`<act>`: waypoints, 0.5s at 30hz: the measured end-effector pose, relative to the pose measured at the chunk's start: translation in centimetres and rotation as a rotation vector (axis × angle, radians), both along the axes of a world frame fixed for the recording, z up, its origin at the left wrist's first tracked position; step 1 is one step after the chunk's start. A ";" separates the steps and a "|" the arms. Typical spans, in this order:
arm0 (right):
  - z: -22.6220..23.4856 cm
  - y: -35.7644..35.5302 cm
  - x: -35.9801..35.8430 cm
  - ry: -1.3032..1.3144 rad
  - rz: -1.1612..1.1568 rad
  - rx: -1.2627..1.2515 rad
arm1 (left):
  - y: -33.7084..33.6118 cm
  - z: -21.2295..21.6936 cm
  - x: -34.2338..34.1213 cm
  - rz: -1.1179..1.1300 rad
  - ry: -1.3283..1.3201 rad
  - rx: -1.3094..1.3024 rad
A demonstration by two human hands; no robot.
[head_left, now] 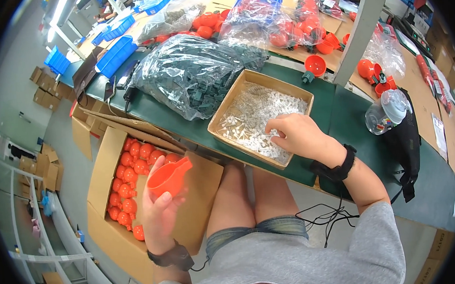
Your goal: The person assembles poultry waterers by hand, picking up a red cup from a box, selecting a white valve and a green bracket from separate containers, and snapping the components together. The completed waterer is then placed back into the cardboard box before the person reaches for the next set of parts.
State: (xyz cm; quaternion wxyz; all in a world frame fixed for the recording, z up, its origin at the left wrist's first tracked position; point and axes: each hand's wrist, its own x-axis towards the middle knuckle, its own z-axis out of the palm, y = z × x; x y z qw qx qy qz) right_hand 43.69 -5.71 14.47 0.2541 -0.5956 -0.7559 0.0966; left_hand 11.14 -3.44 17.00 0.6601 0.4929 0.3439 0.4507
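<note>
My left hand point(160, 214) is wrapped round a red plastic cup point(168, 178) with a short neck on one side, held above an open cardboard box. My right hand point(301, 135) reaches over a shallow cardboard tray point(217, 126) on the bench, its thumb and fingertips pinched together just above the contents. Heaped in that tray are many small white and clear plastic pieces point(257, 116). Whatever sits between the right fingertips is too small or hidden to make out. Several more red cups point(129, 174) fill part of the cardboard box point(200, 206) at my left.
A clear bag of dark green plastic parts point(187, 77) lies behind the tray. More bagged red cups point(277, 24) are farther back. At right are a metal post point(358, 30), a clear bottle point(387, 112) and a black bag point(411, 141). Blue bins point(115, 56) stand at far left.
</note>
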 end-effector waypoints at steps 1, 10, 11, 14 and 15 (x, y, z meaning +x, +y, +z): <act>-0.2 0.0 -0.1 -0.002 0.005 0.002 | -0.1 -0.1 0.4 -0.033 -0.022 0.017; 0.0 0.4 -1.2 -0.004 0.023 -0.213 | 0.2 -1.6 2.9 -0.073 -0.121 -0.235; -0.1 0.4 -1.0 -0.047 0.029 -0.176 | 0.3 -1.6 3.2 -0.071 -0.121 -0.235; -0.4 0.4 -0.7 -0.070 0.036 -0.124 | 0.2 -1.4 4.3 -0.080 -0.147 -0.357; -0.5 0.4 -0.7 -0.051 0.035 -0.108 | 0.0 -1.3 4.6 -0.078 -0.147 -0.357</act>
